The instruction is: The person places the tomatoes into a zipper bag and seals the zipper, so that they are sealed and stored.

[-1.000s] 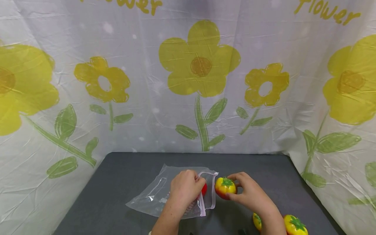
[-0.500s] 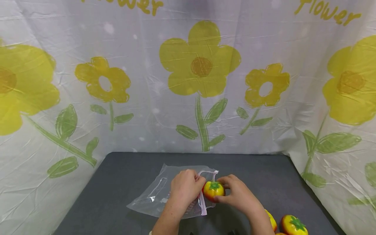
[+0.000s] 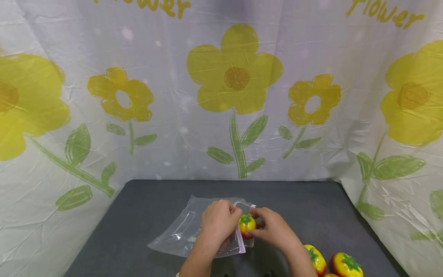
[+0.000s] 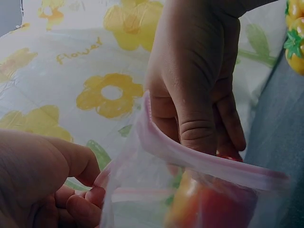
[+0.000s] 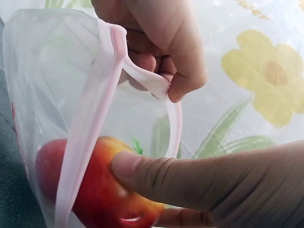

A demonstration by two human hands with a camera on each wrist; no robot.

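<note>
A clear zip bag (image 3: 183, 231) with a pink rim lies on the dark table (image 3: 138, 215). My left hand (image 3: 230, 214) pinches the upper rim (image 5: 142, 78) and holds the mouth apart. My right hand (image 3: 257, 224) grips a yellow-red toy tomato (image 3: 247, 224) with a green top, right at the bag's mouth. In the right wrist view the tomato (image 5: 95, 190) sits partly past the rim, with my thumb (image 5: 180, 180) pressed on it. The left wrist view shows the tomato (image 4: 209, 204) blurred through the plastic under the rim (image 4: 199, 156).
Two more toy tomatoes (image 3: 315, 259) (image 3: 346, 265) lie at the table's near right corner. A white curtain with yellow flowers (image 3: 235, 77) hangs behind and beside the table. Bare tabletop lies to the left and behind the bag.
My right hand has carried the tomato leftward from beside the bag into its mouth. My left hand has kept its pinch on the rim.
</note>
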